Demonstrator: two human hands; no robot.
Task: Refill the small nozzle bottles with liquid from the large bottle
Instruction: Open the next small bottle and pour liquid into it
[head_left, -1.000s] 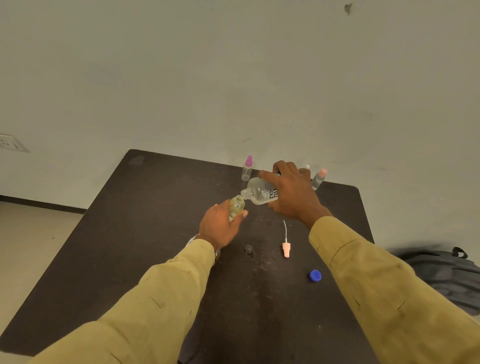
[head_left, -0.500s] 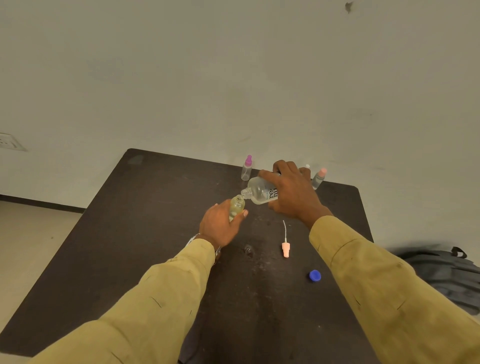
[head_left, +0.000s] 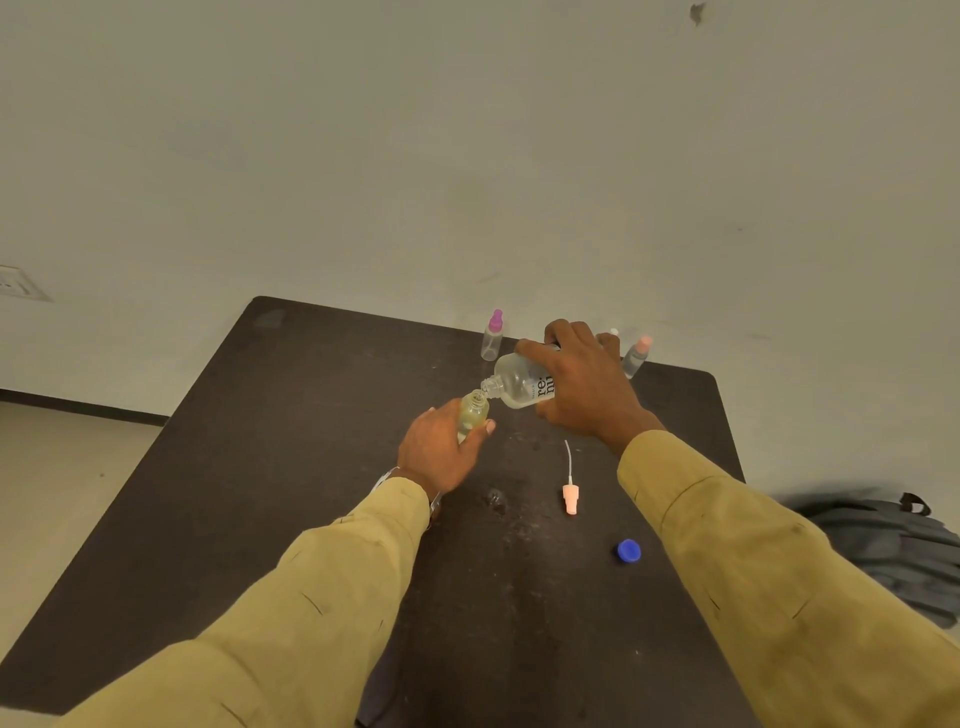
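One small nozzle bottle (head_left: 472, 413) mid-refill above the counter (head_left: 311, 467) — left hand (head_left: 441, 452) clasps it, right hand (head_left: 587, 389) grips the tilted large bottle (head_left: 519, 387), neck to mouth. Behind, the pink-capped bottle (head_left: 492, 338) and peach-capped bottle (head_left: 636, 356), apparently unfilled, await filling.

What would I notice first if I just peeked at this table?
Two hands meet over the dark table: the right hand tips the large bottle, its neck at the open mouth of the small bottle that the left hand holds. Nearer the person lie a peach nozzle and a blue cap.
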